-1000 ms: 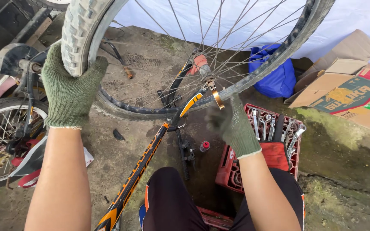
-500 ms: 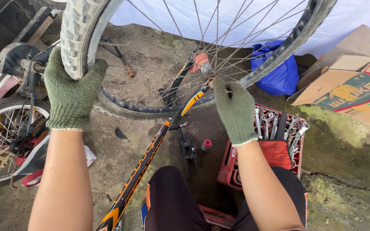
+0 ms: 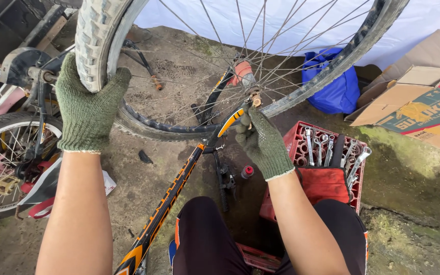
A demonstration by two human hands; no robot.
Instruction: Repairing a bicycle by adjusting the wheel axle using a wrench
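The bicycle wheel (image 3: 220,56) fills the top of the view, its knobby tyre arching from ten o'clock over to two o'clock and its spokes running in to the hub (image 3: 253,94) just right of centre. The black-and-orange frame tube (image 3: 179,188) has its long axis on a diagonal, rising from seven o'clock at the bottom edge up toward one o'clock, where it ends at the hub.

The left hand (image 3: 87,104), in a green knit glove, is wrapped around the tyre at ten o'clock, fingers curled over the tread. The right hand (image 3: 263,142), gloved alike, is bunched at the frame's upper end just below the hub, fingertips pressed together on the axle end; what they pinch is too small to tell.

A red crate (image 3: 306,153) of spanners (image 3: 332,150) sits just right of that hand at three o'clock. A blue bag (image 3: 334,86) and cardboard boxes (image 3: 413,97) lie beyond it. A small bicycle (image 3: 6,153) crowds nine o'clock. Bare concrete shows under the wheel.
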